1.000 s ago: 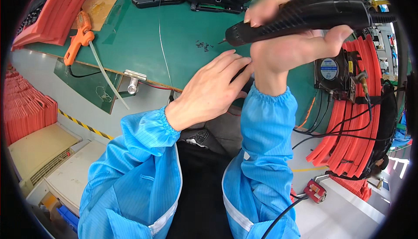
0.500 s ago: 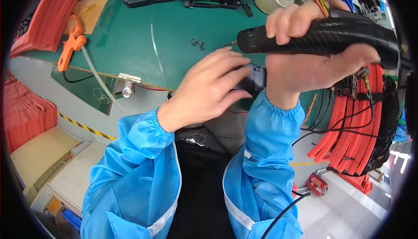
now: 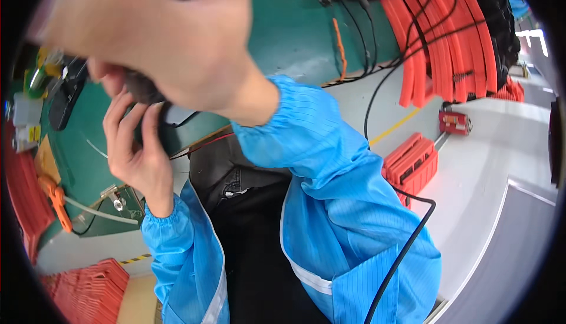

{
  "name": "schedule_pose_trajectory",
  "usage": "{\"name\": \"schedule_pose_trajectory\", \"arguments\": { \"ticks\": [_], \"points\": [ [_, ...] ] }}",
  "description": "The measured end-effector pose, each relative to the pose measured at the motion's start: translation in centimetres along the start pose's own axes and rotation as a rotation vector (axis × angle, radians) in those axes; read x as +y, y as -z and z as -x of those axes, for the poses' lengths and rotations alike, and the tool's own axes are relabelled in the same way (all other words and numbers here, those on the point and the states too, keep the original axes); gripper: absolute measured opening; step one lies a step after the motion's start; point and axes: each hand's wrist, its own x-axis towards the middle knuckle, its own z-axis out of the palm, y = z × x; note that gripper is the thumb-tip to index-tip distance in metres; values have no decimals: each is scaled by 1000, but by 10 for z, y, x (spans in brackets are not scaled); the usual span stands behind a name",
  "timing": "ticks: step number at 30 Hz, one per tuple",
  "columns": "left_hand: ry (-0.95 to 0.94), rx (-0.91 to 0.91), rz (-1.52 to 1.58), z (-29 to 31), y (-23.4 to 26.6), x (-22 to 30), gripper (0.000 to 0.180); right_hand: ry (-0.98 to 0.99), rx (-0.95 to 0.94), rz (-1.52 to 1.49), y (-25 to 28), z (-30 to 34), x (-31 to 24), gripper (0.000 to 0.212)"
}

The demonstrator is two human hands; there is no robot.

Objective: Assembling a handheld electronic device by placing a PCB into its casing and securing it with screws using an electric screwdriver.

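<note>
My right hand [image 3: 177,47], large and blurred at the upper left, is wrapped round a black electric screwdriver [image 3: 141,86]. Its body is mostly hidden by the hand, and its nose points down toward my left hand [image 3: 140,168]. The left fingers are bent and drawn together close under that nose; what they grip, if anything, is hidden. A dark device [image 3: 170,135] with a smooth panel lies beside the left thumb, near the bench edge, and is only partly visible.
An orange glue gun [image 3: 56,203] and a metal clamp [image 3: 115,197] sit at the left of the green bench [image 3: 289,41]. Red trays [image 3: 436,47] with black cables over them stand at the right. A red case [image 3: 413,162] is lower down.
My view has swung to the right, so the bench things appear further left. The screwdriver has tipped from lying sideways to nose down, and the left fingers have drawn in under it.
</note>
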Motion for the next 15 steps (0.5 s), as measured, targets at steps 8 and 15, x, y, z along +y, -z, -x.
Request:
{"name": "schedule_pose_trajectory", "arguments": {
  "ticks": [8, 15],
  "points": [
    [83, -46, 163, 2, 4, 2, 8, 54, 145, -26, 0, 1, -5, 46],
    [76, 2, 92, 4, 2, -1, 7, 88, 248, -76, -7, 4, -6, 39]
  ]
}}
